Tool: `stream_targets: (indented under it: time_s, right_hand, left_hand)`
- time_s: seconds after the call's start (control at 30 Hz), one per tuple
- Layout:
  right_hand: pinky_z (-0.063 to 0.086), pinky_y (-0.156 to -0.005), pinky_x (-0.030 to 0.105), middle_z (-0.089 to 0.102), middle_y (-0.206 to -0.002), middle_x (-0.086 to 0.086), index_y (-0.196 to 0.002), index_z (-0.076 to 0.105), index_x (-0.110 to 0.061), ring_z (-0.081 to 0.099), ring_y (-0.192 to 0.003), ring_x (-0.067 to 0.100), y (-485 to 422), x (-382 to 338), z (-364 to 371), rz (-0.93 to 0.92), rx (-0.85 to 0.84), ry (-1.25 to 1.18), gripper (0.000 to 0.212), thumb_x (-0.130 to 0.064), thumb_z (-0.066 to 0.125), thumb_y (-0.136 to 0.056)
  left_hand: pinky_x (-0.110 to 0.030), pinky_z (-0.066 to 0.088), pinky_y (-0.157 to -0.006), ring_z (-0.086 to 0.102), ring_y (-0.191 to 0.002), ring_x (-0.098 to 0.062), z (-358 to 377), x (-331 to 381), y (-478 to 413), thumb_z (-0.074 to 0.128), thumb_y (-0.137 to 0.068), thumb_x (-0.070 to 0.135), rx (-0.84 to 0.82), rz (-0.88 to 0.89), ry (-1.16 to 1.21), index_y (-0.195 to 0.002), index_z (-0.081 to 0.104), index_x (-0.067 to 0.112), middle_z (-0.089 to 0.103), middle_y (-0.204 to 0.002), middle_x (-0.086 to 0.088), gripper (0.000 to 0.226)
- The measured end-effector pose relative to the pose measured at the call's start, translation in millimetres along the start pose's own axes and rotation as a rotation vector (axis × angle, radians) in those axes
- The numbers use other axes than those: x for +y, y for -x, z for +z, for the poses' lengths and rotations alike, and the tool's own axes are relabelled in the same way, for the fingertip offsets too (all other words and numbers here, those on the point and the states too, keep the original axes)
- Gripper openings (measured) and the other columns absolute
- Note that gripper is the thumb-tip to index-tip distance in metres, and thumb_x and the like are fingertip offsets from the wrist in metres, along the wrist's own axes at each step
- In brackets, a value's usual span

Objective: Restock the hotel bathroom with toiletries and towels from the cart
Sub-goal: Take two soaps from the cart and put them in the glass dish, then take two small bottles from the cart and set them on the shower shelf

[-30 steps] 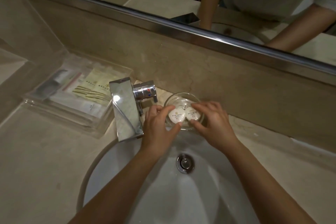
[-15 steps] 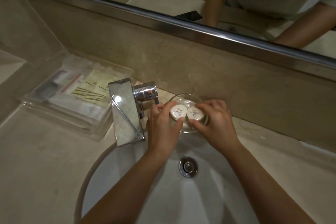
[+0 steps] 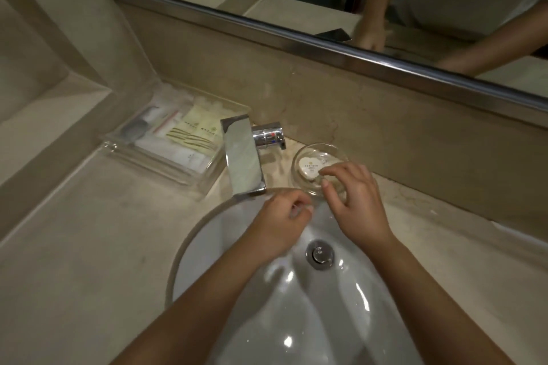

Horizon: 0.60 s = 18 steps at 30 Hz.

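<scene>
A small clear glass bowl (image 3: 299,184) stands on the counter right of the faucet. One round white wrapped soap (image 3: 310,169) lies in it. A second soap (image 3: 326,161) sits beside the first, mostly hidden under my right hand (image 3: 354,198), whose thumb and fingers curl over it inside the bowl. My left hand (image 3: 280,221) hovers over the back rim of the sink, apart from the bowl, fingers loosely curled and holding nothing.
A chrome faucet (image 3: 243,163) juts over the white sink (image 3: 267,311) with its drain (image 3: 319,253). A clear tray (image 3: 154,167) of packaged toiletries sits at the left against the wall. A mirror (image 3: 355,50) runs along the back.
My left hand has let go of its soap in the bowl and drawn back toward the sink. My right hand stays at the bowl. The view has shifted right.
</scene>
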State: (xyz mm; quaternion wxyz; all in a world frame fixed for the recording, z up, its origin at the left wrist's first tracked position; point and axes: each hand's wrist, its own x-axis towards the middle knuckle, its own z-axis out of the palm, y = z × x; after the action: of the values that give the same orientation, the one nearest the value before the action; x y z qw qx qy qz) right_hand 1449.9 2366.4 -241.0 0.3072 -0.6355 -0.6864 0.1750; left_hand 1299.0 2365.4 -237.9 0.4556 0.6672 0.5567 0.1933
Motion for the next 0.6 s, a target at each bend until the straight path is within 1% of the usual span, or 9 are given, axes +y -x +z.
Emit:
stream_targets:
  time_s: [0.03,0.13,0.2,0.23,0.3,0.33,0.4,0.5,0.6]
  right_hand:
    - [0.042,-0.087,0.037,0.066,-0.099,0.002,-0.1,0.068,-0.01,0.057,-0.097,0.022,6,-8,-4,-0.021,-0.018,-0.011,0.014,-0.012,0.06,-0.088]
    - [0.048,-0.074,0.037,0.068,-0.086,-0.002,-0.094,0.067,-0.014,0.062,-0.081,0.02,24,-38,-21,-0.04,-0.102,-0.013,0.011,-0.015,0.057,-0.089]
    - [0.048,-0.072,0.037,0.067,-0.081,-0.005,-0.094,0.066,-0.018,0.062,-0.078,0.017,35,-62,-31,-0.051,-0.166,0.012,0.012,-0.019,0.056,-0.089]
    - [0.048,-0.073,0.036,0.067,-0.081,-0.007,-0.095,0.066,-0.019,0.062,-0.079,0.016,40,-75,-34,-0.062,-0.206,0.017,0.013,-0.021,0.055,-0.089]
    - [0.048,-0.076,0.035,0.065,-0.082,-0.01,-0.099,0.066,-0.021,0.061,-0.08,0.012,47,-105,-37,-0.095,-0.292,0.04,0.016,-0.024,0.053,-0.09]
    - [0.049,-0.077,0.035,0.064,-0.083,-0.012,-0.101,0.065,-0.022,0.06,-0.081,0.011,49,-121,-37,-0.115,-0.337,0.06,0.017,-0.026,0.052,-0.09]
    - [0.049,-0.079,0.033,0.06,-0.084,-0.014,-0.106,0.063,-0.023,0.059,-0.083,0.009,54,-156,-32,-0.165,-0.418,0.098,0.02,-0.028,0.051,-0.091]
    - [0.048,-0.078,0.032,0.058,-0.086,-0.015,-0.109,0.061,-0.026,0.057,-0.084,0.008,68,-208,-16,-0.236,-0.479,0.142,0.021,-0.03,0.049,-0.093]
    - [0.049,-0.082,0.034,0.063,-0.096,-0.01,-0.111,0.06,-0.028,0.059,-0.092,0.013,92,-265,8,-0.298,-0.558,0.157,0.023,-0.028,0.045,-0.094]
  left_hand:
    - [-0.022,0.043,-0.086,0.058,-0.096,-0.017,-6,3,10,0.052,-0.089,0.022,-0.03,0.005,0.017,-0.106,0.063,0.015,0.065,-0.104,-0.007,0.021]
    - [-0.014,0.041,-0.078,0.059,-0.093,-0.015,-29,12,43,0.052,-0.091,0.02,-0.07,0.049,-0.027,-0.104,0.063,0.016,0.066,-0.101,-0.003,0.017]
    - [-0.014,0.041,-0.074,0.059,-0.091,-0.016,-49,15,66,0.052,-0.091,0.021,-0.08,0.076,-0.062,-0.102,0.063,0.017,0.065,-0.1,-0.002,0.016]
    - [-0.015,0.042,-0.076,0.059,-0.091,-0.016,-60,17,79,0.052,-0.091,0.023,-0.083,0.08,-0.082,-0.102,0.063,0.018,0.065,-0.1,-0.002,0.016]
    - [-0.024,0.046,-0.084,0.06,-0.092,-0.016,-85,17,105,0.051,-0.091,0.028,-0.086,0.07,-0.123,-0.102,0.063,0.021,0.065,-0.102,0.0,0.018]
    - [-0.029,0.048,-0.086,0.06,-0.093,-0.015,-98,15,119,0.05,-0.091,0.03,-0.084,0.058,-0.14,-0.102,0.062,0.023,0.065,-0.103,0.001,0.018]
    - [-0.033,0.049,-0.088,0.059,-0.094,-0.013,-125,6,148,0.049,-0.092,0.032,-0.06,0.038,-0.201,-0.104,0.061,0.024,0.063,-0.105,0.003,0.02]
    - [-0.034,0.048,-0.089,0.059,-0.094,-0.013,-162,-8,197,0.048,-0.092,0.032,0.01,0.006,-0.266,-0.105,0.061,0.022,0.063,-0.104,0.003,0.021]
    - [-0.03,0.049,-0.087,0.058,-0.094,-0.012,-197,-27,262,0.047,-0.092,0.034,0.096,-0.045,-0.249,-0.106,0.06,0.025,0.062,-0.103,0.004,0.021]
